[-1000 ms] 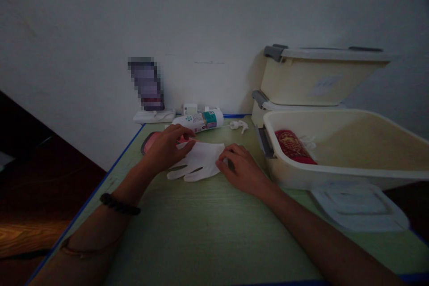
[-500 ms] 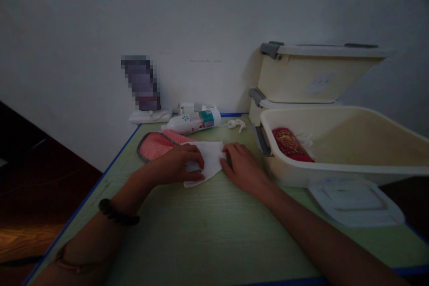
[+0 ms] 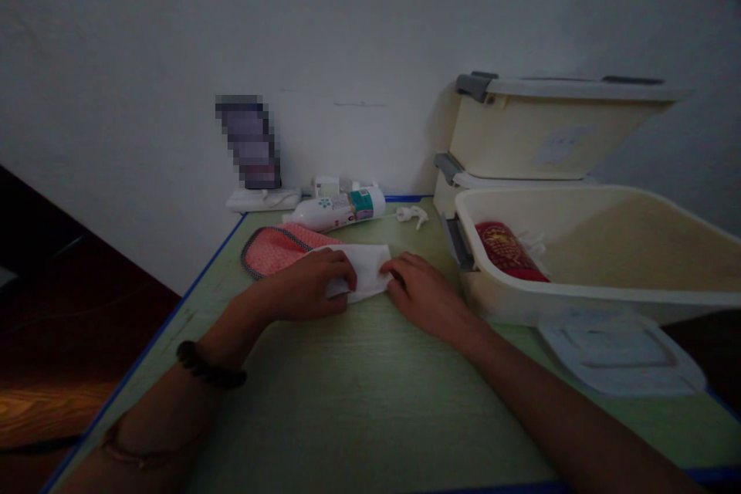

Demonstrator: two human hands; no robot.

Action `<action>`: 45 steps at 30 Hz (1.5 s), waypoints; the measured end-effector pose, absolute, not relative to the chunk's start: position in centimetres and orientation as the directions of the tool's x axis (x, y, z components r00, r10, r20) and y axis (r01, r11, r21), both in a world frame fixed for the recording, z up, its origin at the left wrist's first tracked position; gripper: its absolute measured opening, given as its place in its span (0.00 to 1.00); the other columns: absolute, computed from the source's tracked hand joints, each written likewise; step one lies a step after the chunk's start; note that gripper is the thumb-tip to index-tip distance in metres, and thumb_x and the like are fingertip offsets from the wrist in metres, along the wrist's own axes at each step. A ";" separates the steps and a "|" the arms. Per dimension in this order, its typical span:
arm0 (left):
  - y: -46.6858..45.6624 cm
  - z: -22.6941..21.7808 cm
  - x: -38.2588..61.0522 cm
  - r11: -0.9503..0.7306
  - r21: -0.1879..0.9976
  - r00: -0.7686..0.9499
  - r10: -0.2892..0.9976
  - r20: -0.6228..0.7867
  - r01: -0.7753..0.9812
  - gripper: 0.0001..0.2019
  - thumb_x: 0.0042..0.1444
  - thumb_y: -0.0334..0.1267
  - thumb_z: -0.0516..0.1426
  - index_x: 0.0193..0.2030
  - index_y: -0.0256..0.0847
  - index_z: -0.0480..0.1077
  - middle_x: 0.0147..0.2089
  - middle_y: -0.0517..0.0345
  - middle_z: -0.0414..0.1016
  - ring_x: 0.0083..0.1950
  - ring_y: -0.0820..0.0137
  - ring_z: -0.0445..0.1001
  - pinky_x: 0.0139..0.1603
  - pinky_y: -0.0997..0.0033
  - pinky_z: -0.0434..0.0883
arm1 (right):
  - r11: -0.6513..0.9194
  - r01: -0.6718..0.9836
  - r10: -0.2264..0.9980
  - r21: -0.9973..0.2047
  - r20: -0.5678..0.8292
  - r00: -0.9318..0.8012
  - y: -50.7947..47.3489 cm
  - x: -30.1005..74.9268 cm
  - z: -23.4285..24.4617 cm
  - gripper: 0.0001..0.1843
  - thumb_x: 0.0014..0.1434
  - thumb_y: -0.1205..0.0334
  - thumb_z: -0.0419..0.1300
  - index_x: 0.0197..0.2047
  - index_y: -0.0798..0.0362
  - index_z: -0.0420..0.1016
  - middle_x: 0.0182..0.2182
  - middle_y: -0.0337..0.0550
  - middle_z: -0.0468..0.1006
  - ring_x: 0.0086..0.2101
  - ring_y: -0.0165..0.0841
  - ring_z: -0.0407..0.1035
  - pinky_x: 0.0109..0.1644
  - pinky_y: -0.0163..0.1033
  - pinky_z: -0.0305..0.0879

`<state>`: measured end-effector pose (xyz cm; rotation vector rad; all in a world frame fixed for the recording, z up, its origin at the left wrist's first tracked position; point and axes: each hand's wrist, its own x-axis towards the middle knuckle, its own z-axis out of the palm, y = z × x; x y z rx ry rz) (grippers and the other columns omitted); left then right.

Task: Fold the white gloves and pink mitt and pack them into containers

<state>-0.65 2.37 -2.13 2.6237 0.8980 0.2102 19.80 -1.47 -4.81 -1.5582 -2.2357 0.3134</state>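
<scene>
A white glove (image 3: 364, 270), folded into a small flat packet, lies on the green table (image 3: 359, 394). My left hand (image 3: 306, 289) rests on its left part with the fingers curled down over the fold. From the right, my right hand (image 3: 425, 293) presses and pinches the packet's right edge. Just behind the glove on the left is a pink mitt with a dark edge (image 3: 275, 247).
A white spray bottle (image 3: 341, 209) lies at the back by the wall. On the right stands an open cream bin (image 3: 602, 289) holding a red roll (image 3: 509, 251), with two stacked lidded bins (image 3: 544, 131) behind it. A white lid (image 3: 619, 351) lies at the front right.
The glove lay spread with its fingers showing a second ago. Both hands have since folded it into a smaller packet. My left hand moved from the mitt onto the fold.
</scene>
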 end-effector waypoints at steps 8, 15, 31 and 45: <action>2.5 -1.9 -0.3 -0.672 0.403 0.732 0.681 0.008 0.621 0.10 0.56 0.39 0.48 0.37 0.37 0.67 0.36 0.53 0.72 0.35 0.67 0.70 0.38 0.69 0.66 | 0.404 0.815 0.908 -0.415 0.291 -0.302 -1.5 20.0 -5.0 0.10 0.55 0.64 0.54 0.40 0.55 0.72 0.41 0.48 0.67 0.42 0.36 0.63 0.49 0.42 0.60; 2.3 -2.0 -0.4 -0.699 0.401 0.752 0.658 0.039 0.591 0.12 0.53 0.42 0.52 0.40 0.38 0.67 0.41 0.53 0.72 0.38 0.66 0.71 0.39 0.70 0.66 | 0.453 0.708 0.876 -0.541 0.418 -0.241 -0.8 19.5 -5.3 0.08 0.60 0.64 0.49 0.36 0.56 0.69 0.34 0.46 0.71 0.38 0.35 0.64 0.44 0.41 0.60; 3.2 -2.8 -0.8 -0.554 0.441 0.623 0.782 -0.016 0.706 0.21 0.54 0.46 0.52 0.52 0.39 0.62 0.47 0.48 0.73 0.43 0.61 0.73 0.43 0.64 0.67 | 0.305 0.482 0.947 -0.822 0.314 -0.064 -0.3 19.2 -5.9 0.12 0.61 0.58 0.45 0.29 0.52 0.61 0.23 0.35 0.63 0.26 0.29 0.59 0.30 0.34 0.53; 3.4 -1.1 -1.5 -0.013 0.975 0.300 0.952 -0.055 0.220 0.13 0.48 0.41 0.58 0.40 0.40 0.66 0.24 0.66 0.67 0.16 0.80 0.61 0.11 0.83 0.56 | 0.186 0.071 0.981 -0.980 0.182 -0.060 -0.3 19.1 -5.2 0.13 0.52 0.51 0.56 0.33 0.52 0.66 0.26 0.37 0.69 0.28 0.29 0.63 0.29 0.33 0.59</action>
